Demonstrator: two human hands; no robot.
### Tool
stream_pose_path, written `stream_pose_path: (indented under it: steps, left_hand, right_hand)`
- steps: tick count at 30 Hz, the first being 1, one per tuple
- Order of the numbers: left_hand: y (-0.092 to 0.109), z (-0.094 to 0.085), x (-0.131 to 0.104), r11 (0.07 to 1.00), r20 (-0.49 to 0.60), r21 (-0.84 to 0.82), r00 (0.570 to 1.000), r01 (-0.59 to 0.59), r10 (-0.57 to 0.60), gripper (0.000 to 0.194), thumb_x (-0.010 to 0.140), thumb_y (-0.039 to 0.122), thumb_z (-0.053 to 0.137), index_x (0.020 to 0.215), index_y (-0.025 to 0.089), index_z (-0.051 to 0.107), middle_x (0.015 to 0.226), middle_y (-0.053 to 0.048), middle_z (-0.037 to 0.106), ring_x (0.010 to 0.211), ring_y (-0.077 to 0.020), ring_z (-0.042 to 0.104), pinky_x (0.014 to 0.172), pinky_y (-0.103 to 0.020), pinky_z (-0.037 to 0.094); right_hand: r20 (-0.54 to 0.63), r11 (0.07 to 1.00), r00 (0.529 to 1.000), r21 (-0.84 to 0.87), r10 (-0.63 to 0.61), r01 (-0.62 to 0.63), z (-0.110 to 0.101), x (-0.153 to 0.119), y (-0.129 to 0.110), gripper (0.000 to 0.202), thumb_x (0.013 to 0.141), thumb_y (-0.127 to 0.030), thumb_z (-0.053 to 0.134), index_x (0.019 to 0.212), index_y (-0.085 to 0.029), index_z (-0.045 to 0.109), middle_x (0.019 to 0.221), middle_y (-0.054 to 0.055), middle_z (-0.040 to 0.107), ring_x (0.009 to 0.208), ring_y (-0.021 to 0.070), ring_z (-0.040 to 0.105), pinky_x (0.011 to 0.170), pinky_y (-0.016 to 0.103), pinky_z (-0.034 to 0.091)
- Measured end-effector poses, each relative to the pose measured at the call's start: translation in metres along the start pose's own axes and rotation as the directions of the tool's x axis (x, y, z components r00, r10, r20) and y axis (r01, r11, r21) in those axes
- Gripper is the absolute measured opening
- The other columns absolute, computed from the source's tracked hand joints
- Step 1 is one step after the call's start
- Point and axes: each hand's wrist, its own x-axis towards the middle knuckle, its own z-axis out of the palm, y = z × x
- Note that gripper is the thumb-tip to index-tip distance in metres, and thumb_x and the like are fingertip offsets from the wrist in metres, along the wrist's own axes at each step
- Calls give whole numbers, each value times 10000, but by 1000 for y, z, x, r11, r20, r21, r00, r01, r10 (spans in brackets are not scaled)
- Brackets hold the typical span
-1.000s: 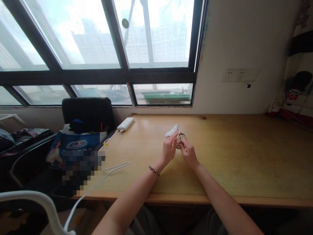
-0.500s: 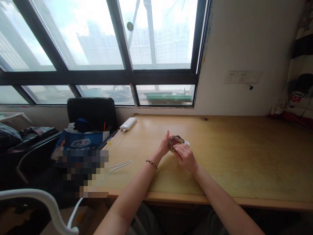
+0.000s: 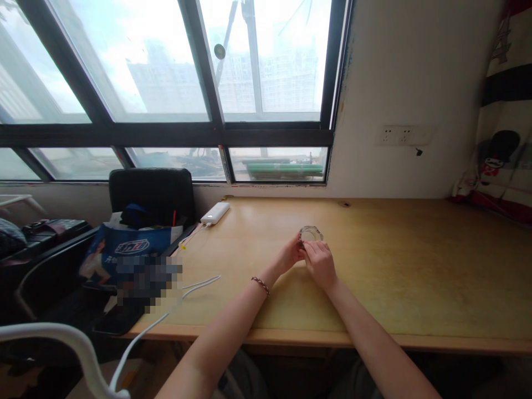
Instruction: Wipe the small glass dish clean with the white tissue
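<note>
A small ring-shaped object (image 3: pixel 311 229), dark and pale around its rim, is held above the wooden table (image 3: pixel 394 266). My left hand (image 3: pixel 291 252) grips its left side, with the fingers closed. From the lower right, my right hand (image 3: pixel 320 259) pinches the near edge of the ring, its fingers bent together beside my left fingers. The two hands touch or nearly touch. A braided bracelet (image 3: pixel 261 285) is around my left wrist. What the ring is made of is too small to tell.
A white power bank (image 3: pixel 215 213) with a white cable (image 3: pixel 201 285) lies at the table's left side. Left of the table, a blue bag (image 3: pixel 128 244) sits on a black chair (image 3: pixel 152 185). A white curved tube (image 3: pixel 62 332) crosses the lower left.
The ring has turned and moved slightly right with my left hand. My left thumb, earlier raised, is now down by the ring. The camera view has shifted a little.
</note>
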Motion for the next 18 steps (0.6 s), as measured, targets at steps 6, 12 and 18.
stream_pose_path:
  steps: [6,12,18]
  left_hand:
    - [-11,-1,1,981,-13,114,988,-154,157,256,684,351,607,707,97,584,634,-24,580,552,-83,512,585,-203,388]
    - [-15,0,2,973,-126,150,973,-175,194,278,633,361,648,700,97,590,649,-40,602,553,-95,536,575,-211,416]
    - [-18,-9,9,969,-229,127,944,-212,237,285,617,353,666,732,103,591,690,-54,614,559,-94,557,563,-209,437]
  right_hand:
    - [36,995,994,-25,100,-99,1,1,1,183,825,-242,416,854,-149,572,805,82,597,797,206,474,746,347,337]
    - [29,982,985,77,169,-170,4,3,6,159,781,-297,493,836,-169,571,790,82,585,816,229,460,725,364,336]
    - [-66,984,987,114,145,-137,3,2,6,138,768,-247,509,882,-197,568,816,85,597,900,261,416,764,416,311]
